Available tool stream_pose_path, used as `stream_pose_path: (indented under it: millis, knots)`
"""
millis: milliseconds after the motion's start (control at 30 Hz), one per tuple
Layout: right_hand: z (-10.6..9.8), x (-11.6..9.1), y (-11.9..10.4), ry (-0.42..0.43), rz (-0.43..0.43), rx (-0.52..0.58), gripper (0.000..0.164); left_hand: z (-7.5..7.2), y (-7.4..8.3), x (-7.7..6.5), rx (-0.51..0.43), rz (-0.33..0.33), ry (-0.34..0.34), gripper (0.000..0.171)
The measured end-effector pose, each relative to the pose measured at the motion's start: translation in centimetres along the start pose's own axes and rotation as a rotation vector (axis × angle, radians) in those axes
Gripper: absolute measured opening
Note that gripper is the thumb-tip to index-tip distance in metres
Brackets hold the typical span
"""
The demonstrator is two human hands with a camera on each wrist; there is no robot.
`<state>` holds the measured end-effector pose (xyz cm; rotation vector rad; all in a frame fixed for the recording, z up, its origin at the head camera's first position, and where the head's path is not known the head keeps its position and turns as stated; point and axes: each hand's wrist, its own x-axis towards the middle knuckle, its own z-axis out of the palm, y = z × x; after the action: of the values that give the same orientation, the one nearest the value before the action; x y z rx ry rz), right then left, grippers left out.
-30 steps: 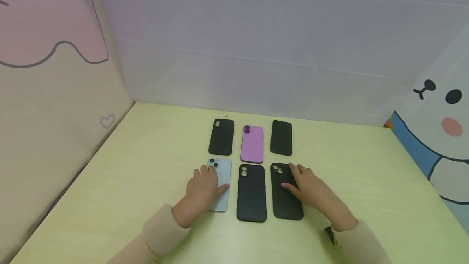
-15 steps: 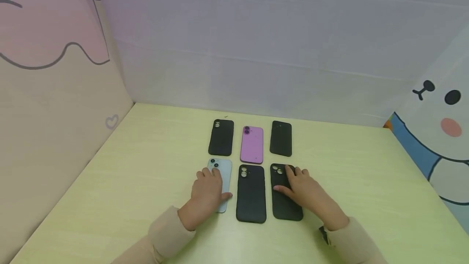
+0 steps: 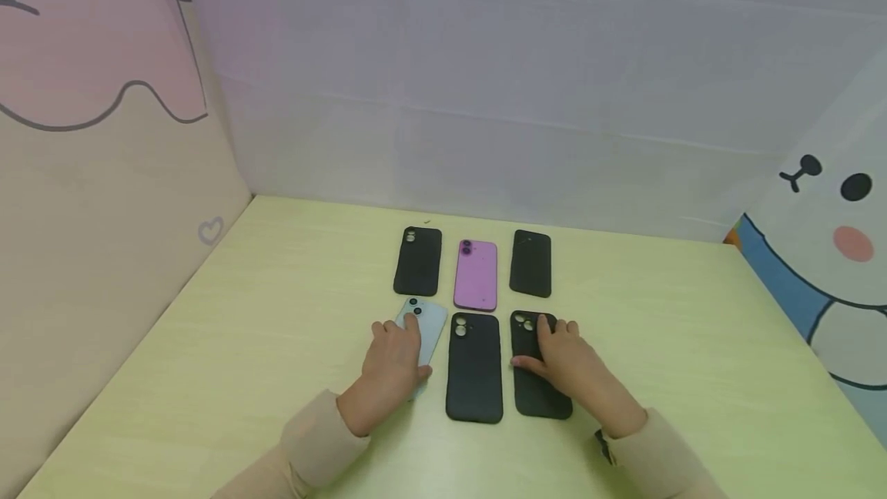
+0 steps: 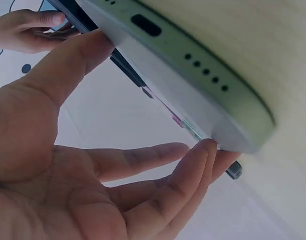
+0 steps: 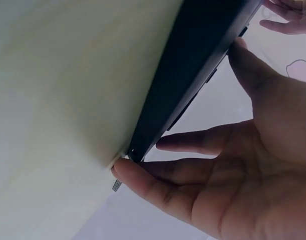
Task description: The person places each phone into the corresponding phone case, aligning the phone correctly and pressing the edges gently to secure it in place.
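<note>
In the head view my left hand [image 3: 392,360] grips a light blue phone [image 3: 433,319] lying back up at the front left, thumb at one long edge and fingers at the other. The left wrist view shows the phone's bottom end with its charging port [image 4: 146,25]. My right hand [image 3: 578,364] spans a black phone case [image 3: 537,399] with camera cutouts at the front right. Its thumb is at the left edge and its fingers are at the right, also seen on the case [image 5: 193,60] in the right wrist view. Between the hands lies another black phone case [image 3: 474,376].
Behind them lie a black case [image 3: 419,262] at left, a purple phone [image 3: 476,276] in the middle and a black phone-shaped piece [image 3: 530,263] at right. The pale yellow table [image 3: 291,291] meets a white sheet [image 3: 485,98] at the back and printed panels at both sides.
The light blue phone has turned clockwise, its top end swinging right, with my left hand on it. My right thumb has slid left across the black case to its left edge.
</note>
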<state>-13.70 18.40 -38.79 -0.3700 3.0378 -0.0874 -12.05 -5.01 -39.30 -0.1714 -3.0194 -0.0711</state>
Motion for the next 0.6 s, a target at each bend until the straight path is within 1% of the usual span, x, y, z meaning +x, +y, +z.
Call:
stream_pose_path:
  millis: [67, 167, 300, 400, 600]
  knots:
    - [0.0, 0.03, -0.12, -0.001, 0.003, 0.015, 0.081, -0.07, -0.02, 0.07, 0.033, 0.0, 0.011, 0.063]
    - [-0.04, 0.04, -0.3, -0.011, 0.013, 0.043, 0.079, -0.24, 0.04, 0.19, 0.038, -0.041, -0.013, 0.062]
    - [-0.01, 0.12, -0.41, -0.015, 0.026, 0.075, 0.078, -0.36, 0.12, 0.4, -0.008, -0.112, -0.075, 0.063]
    - [-0.04, 0.17, -0.46, -0.017, 0.039, 0.098, 0.079, -0.31, 0.13, 0.52, -0.04, -0.134, -0.106, 0.064]
    - [-0.34, 0.19, -0.62, -0.041, 0.082, 0.173, 0.083, -0.42, 0.17, 0.57, -0.101, -0.159, -0.14, 0.064]
